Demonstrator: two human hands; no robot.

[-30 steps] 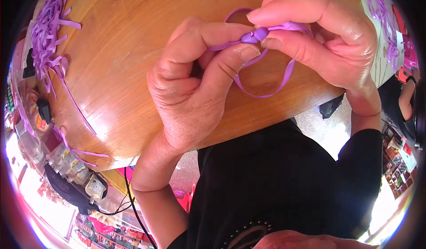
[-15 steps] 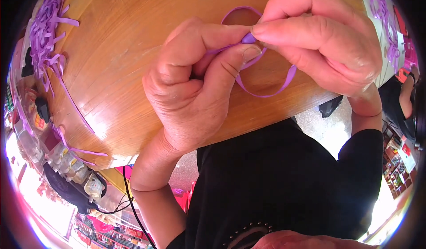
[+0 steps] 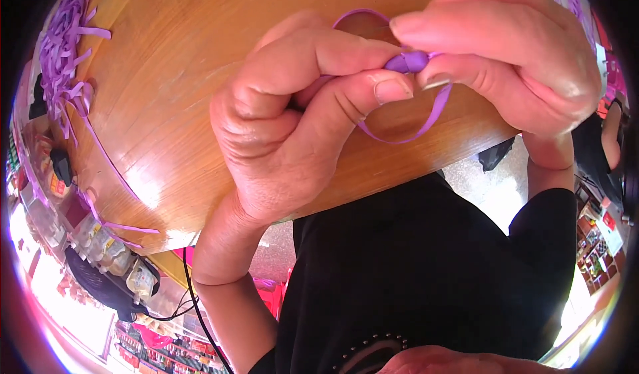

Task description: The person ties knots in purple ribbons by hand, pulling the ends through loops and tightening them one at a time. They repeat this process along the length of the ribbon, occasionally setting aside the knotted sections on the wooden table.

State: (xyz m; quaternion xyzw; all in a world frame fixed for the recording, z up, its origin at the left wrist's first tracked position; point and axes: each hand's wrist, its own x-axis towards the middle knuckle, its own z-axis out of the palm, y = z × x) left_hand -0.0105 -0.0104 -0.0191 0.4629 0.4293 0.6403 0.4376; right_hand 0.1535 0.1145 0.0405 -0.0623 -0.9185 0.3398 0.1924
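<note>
- Left hand (image 3: pixel 286 121): grip narrow, thumb and index finger pinching the left end of a small purple plastic clasp (image 3: pixel 417 61).
- Right hand (image 3: pixel 526 61): grip narrow, index finger above and thumb below the clasp's right end (cannot tell whether the pads press on it or on the ribbon beside it).
- The clasp sits between the two grips, bridging the space from left fingertips to right thumb; a seam seems to show across it.
- Purple ribbon (image 3: pixel 434 111) curves in a loop below the clasp, with another arc above the left grip (part of its path is hidden by fingers).
- Well to the left of the left grip, a heap of purple ribbons (image 3: pixel 63 54) lies along the edge of the wooden tabletop (image 3: pixel 166 74); one long strand trails toward the person.
- Step in hand, by judgement: handling the clasp at the ribbon's end, both grips working at close range.
- Next move, as I read it, calls for a steady left pinch, the right fingertips lined up with the clasp, and slack ribbon kept out from between them.
</note>
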